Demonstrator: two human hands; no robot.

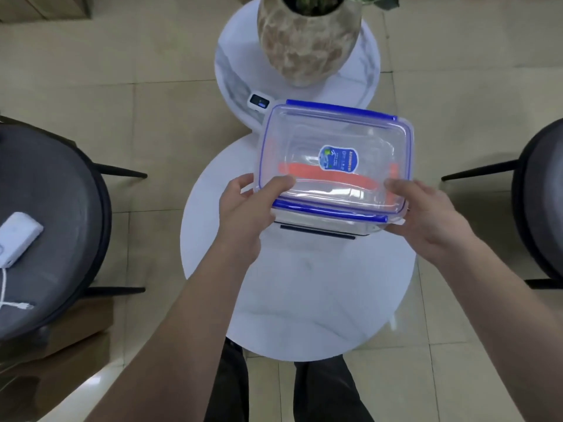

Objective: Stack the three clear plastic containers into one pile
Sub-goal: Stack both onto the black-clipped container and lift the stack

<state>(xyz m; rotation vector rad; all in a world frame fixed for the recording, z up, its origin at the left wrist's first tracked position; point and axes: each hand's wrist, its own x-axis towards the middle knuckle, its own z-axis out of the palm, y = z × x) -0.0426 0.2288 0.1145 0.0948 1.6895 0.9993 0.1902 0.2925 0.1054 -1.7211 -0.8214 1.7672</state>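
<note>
I have the blue-rimmed container (335, 159) gripped with both hands, my left hand (243, 208) clamped on its corner at about eight o'clock, thumb over the lid, and my right hand (426, 214) closed around the corner at about four o'clock. Holding two near corners keeps the box level and lets me steer it squarely. It hangs over the far half of the round white bench (304, 300), toward twelve o'clock from me. Through its clear walls I see an orange-trimmed container (332, 175) below, and a dark edge (316, 231) shows under the near side, likely a third box; I cannot tell whether mine already rests on them or hovers just above. I judge this to be the last placement, needing the rims lined up before I let go. A small white device (259, 102) lies beyond at eleven o'clock, near a potted plant (304, 44).
</note>
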